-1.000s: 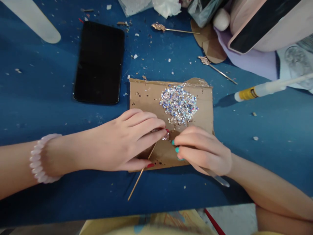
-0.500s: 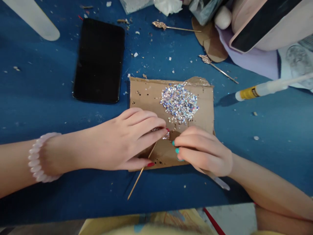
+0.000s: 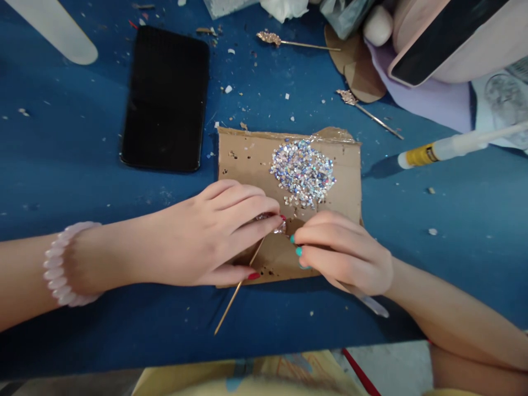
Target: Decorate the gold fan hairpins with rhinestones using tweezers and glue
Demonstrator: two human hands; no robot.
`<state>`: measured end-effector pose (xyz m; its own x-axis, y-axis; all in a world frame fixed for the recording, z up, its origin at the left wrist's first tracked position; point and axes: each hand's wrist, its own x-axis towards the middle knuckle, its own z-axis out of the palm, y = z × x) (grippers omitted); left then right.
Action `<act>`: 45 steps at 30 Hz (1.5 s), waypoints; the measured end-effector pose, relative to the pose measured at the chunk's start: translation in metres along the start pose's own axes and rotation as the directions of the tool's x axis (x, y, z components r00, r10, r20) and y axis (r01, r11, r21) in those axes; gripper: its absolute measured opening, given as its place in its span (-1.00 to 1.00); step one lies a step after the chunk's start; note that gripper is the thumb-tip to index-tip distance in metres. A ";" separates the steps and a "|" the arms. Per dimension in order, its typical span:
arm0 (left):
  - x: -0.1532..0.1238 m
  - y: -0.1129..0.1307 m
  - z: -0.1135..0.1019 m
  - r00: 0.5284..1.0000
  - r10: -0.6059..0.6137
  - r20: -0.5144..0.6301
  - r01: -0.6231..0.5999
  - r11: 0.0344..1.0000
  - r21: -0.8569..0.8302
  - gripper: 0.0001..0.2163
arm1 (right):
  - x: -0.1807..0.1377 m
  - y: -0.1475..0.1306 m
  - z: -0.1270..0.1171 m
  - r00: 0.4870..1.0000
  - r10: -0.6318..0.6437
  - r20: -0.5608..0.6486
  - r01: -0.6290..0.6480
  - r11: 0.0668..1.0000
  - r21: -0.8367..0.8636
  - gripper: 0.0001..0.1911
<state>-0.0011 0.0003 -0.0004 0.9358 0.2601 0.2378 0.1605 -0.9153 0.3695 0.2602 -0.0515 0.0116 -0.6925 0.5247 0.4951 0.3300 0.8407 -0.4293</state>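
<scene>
A piece of brown cardboard (image 3: pixel 247 157) lies on the blue table (image 3: pixel 82 187) with a heap of silvery sequins (image 3: pixel 302 171) on it. My left hand (image 3: pixel 214 236) rests on the cardboard's near edge, fingers pressed together on a thin gold stick (image 3: pixel 235 294) whose glittered tip (image 3: pixel 280 228) shows at my fingertips. My right hand (image 3: pixel 342 253), with teal nails, is closed in a pinch right beside that tip and grips a slim silvery tool (image 3: pixel 373 305) that juts out behind the palm. The two hands nearly touch.
A black phone (image 3: pixel 167 99) lies at the back left. Two more gold sticks with glittered tips (image 3: pixel 297 44) (image 3: pixel 367 113), cardboard cut-outs (image 3: pixel 358 77), a glue tube (image 3: pixel 449 148) and a pink case (image 3: pixel 454 38) sit at the back right. Small scraps litter the table.
Both hands stay in the same place on the cardboard; only the view has shifted slightly.
</scene>
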 end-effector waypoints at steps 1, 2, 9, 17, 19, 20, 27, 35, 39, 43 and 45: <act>0.000 0.000 0.000 1.000 0.000 -0.001 0.000 1.000 -0.003 -0.54 | 0.000 0.000 0.000 1.000 0.003 0.000 -0.003 1.000 0.002 -0.90; 0.000 0.000 0.000 1.000 0.000 -0.002 0.000 1.000 -0.005 -0.54 | -0.001 0.000 0.000 1.000 0.006 0.000 -0.006 1.000 0.003 -0.90; 0.000 0.000 -0.001 1.000 -0.001 -0.007 0.001 1.000 -0.014 -0.53 | -0.002 -0.002 0.000 1.000 0.020 0.004 -0.020 1.000 0.011 -0.90; -0.001 0.000 0.000 1.000 -0.001 -0.009 0.001 1.000 -0.029 -0.52 | -0.002 0.000 0.000 1.000 0.005 -0.013 -0.004 0.999 0.032 -0.90; -0.002 0.000 0.000 1.000 0.003 -0.008 -0.003 0.999 -0.032 -0.52 | -0.003 -0.001 -0.001 0.999 0.017 -0.031 -0.017 1.000 0.024 -0.90; -0.002 -0.001 0.000 1.000 0.007 -0.008 -0.007 0.999 -0.031 -0.53 | -0.004 -0.001 -0.001 0.999 0.021 -0.042 -0.020 1.000 0.021 -0.90; -0.002 -0.001 -0.001 1.000 0.022 0.009 -0.022 1.000 -0.021 -0.58 | -0.006 -0.002 -0.003 0.996 0.039 -0.084 -0.035 0.998 0.049 -0.92; -0.003 -0.001 0.000 1.000 0.005 0.010 -0.005 1.000 -0.017 -0.58 | -0.007 0.001 -0.001 0.993 0.003 -0.121 0.006 0.997 0.073 -0.92; -0.003 0.000 -0.002 1.000 0.005 0.026 -0.005 1.000 -0.014 -0.60 | -0.006 0.002 0.000 0.992 -0.016 -0.121 0.025 0.997 0.071 -0.94; -0.003 -0.001 -0.002 0.999 0.017 0.044 -0.017 1.000 0.000 -0.59 | -0.005 0.002 0.000 0.993 -0.024 -0.117 0.032 0.997 0.065 -0.94; -0.003 -0.001 -0.002 0.999 0.007 0.053 -0.008 1.000 0.007 -0.59 | -0.006 0.002 -0.001 0.993 -0.024 -0.112 0.032 0.998 0.063 -0.94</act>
<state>-0.0050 0.0010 0.0004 0.9523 0.2366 0.1928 0.1552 -0.9193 0.3617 0.2651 -0.0529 0.0086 -0.6239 0.5157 0.5873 0.2669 0.8468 -0.4600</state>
